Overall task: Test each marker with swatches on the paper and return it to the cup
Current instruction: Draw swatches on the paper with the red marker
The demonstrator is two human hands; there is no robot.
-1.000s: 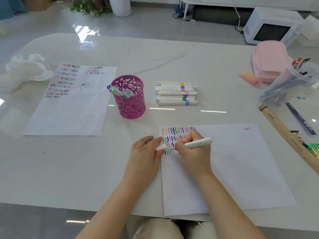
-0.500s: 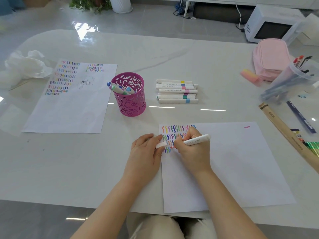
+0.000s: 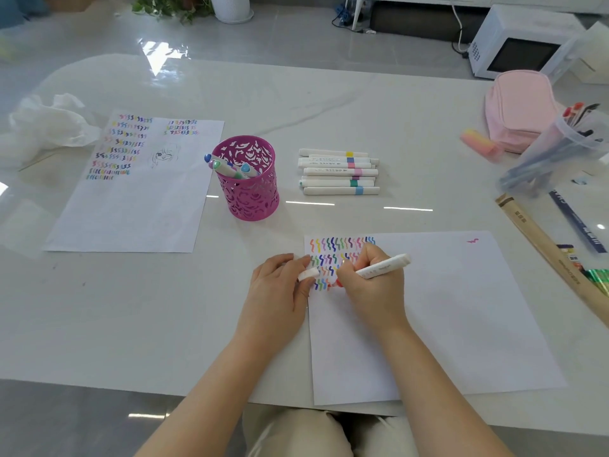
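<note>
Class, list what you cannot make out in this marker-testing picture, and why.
Head view, marker tip: mostly under the right hand.
Head view, cap: largely covered by fingers of the left hand.
Head view, print on the marker: too small.
Head view, stored markers in the cup: lower ends behind its wall.
Head view, clear tub: blurred, cut by the right edge.

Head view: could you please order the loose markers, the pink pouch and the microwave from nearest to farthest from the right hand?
From the right hand, whose grip is on a marker:
1. loose markers, lying in a row straight ahead.
2. pink pouch, farther off, ahead to the right.
3. microwave, beyond the pouch, top right.
</note>
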